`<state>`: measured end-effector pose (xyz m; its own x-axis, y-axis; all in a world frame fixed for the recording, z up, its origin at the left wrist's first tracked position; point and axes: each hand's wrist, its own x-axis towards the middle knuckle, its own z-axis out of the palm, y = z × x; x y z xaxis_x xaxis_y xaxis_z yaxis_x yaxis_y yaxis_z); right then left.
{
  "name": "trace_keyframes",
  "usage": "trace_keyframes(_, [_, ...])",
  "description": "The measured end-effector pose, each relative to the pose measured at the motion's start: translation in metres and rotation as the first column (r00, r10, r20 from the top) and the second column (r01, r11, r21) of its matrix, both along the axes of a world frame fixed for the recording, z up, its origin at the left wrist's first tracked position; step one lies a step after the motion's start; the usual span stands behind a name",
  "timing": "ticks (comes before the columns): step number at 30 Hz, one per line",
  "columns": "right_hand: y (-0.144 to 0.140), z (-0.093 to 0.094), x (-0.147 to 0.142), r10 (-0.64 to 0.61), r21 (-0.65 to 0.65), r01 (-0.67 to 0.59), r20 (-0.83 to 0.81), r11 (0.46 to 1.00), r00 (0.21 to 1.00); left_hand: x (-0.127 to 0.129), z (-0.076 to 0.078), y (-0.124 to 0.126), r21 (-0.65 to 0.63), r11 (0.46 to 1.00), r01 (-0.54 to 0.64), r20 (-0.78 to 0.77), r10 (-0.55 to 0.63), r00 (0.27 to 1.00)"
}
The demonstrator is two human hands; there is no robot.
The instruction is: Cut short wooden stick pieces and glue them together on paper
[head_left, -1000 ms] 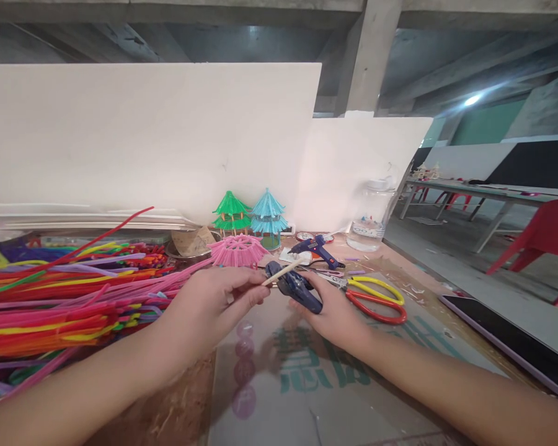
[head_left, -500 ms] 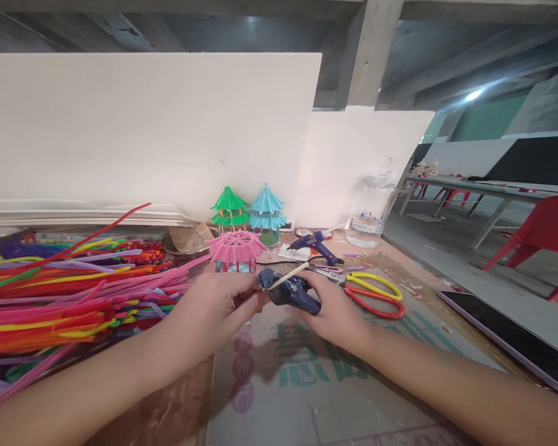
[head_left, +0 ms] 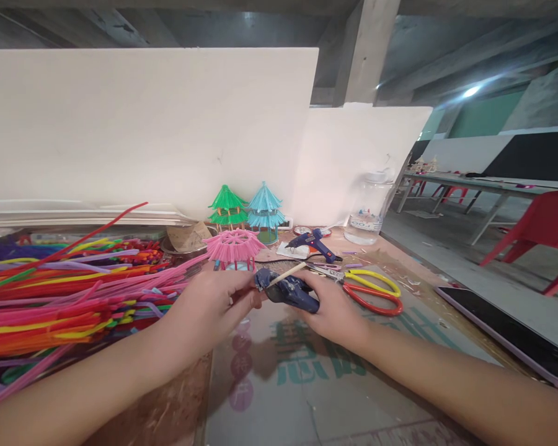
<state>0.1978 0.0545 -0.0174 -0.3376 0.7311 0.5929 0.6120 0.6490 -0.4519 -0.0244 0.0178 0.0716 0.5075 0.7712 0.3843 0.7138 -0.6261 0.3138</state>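
My right hand is wrapped round a scuffed dark blue hand tool, whose exact kind I cannot make out. A thin pale stick sticks out across its top, slanting up to the right. My left hand is closed at the tool's left end, thumb and fingers pinched together; what they hold is hidden. Just behind stands a small pink-roofed pavilion model. Beyond it are a green pavilion and a light blue one.
Bundles of coloured pipe cleaners cover the left side. Right of the hands lie a blue glue gun, pliers with red and yellow handles and a phone. A clear jar stands by the white board.
The whole view has shifted slightly. Both hands keep nearly the same grip and place, with the blue tool and the pale stick almost unmoved.
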Motion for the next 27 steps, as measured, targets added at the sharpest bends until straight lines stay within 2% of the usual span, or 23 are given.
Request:
trace_keyframes(5, [0.0003, 0.0003, -0.0006, 0.013, 0.003, -0.013, -0.010, 1.000, 1.000, 0.0007, 0.0005, -0.0012, -0.016, 1.000, -0.020, -0.011, 0.020, 1.000])
trace_keyframes(12, [-0.0006, 0.0006, 0.0014, -0.044, -0.027, 0.045, 0.034, 0.999, 0.998, 0.0037, 0.0023, -0.0023, -0.052, 0.998, -0.029, 0.029, 0.030, 0.999])
trace_keyframes(27, [0.0000, -0.0032, 0.0050, -0.114, 0.046, 0.111, 0.089, 0.993, 0.989, 0.0058, 0.0020, -0.0028, -0.079, 0.996, -0.035, 0.068, 0.040, 0.997])
